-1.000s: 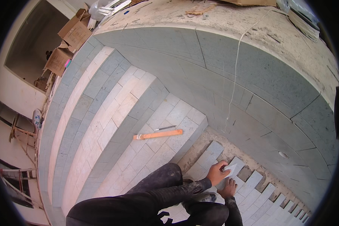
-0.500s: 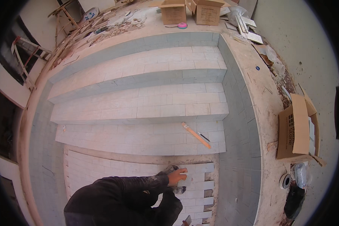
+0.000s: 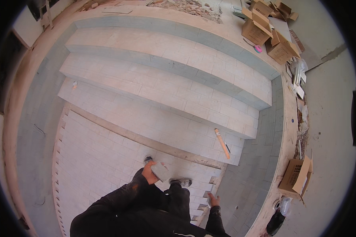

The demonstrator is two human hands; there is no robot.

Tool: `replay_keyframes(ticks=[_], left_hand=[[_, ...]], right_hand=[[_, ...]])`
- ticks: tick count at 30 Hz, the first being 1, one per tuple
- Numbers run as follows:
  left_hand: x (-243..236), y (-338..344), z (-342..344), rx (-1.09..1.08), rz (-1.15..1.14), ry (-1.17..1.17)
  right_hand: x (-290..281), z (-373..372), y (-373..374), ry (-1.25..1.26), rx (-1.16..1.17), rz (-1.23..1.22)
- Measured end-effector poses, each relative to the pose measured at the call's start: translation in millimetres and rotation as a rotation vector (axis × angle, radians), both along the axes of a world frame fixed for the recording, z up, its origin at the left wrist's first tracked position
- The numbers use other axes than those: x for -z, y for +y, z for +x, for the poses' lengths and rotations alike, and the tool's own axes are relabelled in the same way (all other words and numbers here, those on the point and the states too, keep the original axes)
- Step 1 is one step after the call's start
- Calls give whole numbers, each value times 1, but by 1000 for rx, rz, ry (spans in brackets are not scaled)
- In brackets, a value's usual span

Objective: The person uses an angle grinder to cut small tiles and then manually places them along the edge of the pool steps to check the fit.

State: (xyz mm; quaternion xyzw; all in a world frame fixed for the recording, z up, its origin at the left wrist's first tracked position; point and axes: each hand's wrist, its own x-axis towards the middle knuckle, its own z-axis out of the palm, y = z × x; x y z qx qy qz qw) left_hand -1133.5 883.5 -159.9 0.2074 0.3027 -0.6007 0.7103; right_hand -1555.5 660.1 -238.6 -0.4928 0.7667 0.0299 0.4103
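My left hand [image 3: 149, 172] is closed on the near edge of a small grey rectangular tile [image 3: 160, 171], held above the pale tiled floor [image 3: 106, 152] by my shoes [image 3: 180, 182]. My right hand [image 3: 214, 200] is lower and to the right, over the stepped edge of the tiling, where dark gaps [image 3: 213, 180] alternate with tile ends. Its fingers look apart, and I make out nothing in them. Ahead, on the lowest step, lie an orange wooden strip [image 3: 221, 143] and a dark pen-like stick [image 3: 227, 147] beside it.
Tiled steps [image 3: 166, 85] rise ahead, with a grey side wall [image 3: 245, 189] at the right. An open cardboard box [image 3: 292, 177] stands on the right ledge. More boxes [image 3: 257, 29], a pink tape-like roll [image 3: 258, 49] and rubble [image 3: 190, 8] lie at the far side.
The view has turned and I am more upright. My left hand, empty before, now holds the tile. My right hand has come further into view at the right.
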Motion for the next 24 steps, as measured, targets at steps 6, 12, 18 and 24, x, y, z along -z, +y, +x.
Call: replay_keyframes(ticks=[6,12,18,24], left_hand=[[-25,74,123,-340,102,-85],[-24,68,215,-351,181,-154],[-33,10,318,-275,349,-279],[-130,-32,387,-252,512,-319]], right_hand=[[-33,124,30,38,-134,47],[13,168,41,129,-376,151],[23,283,-22,32,-195,177],[-91,492,-164,138,-349,213]])
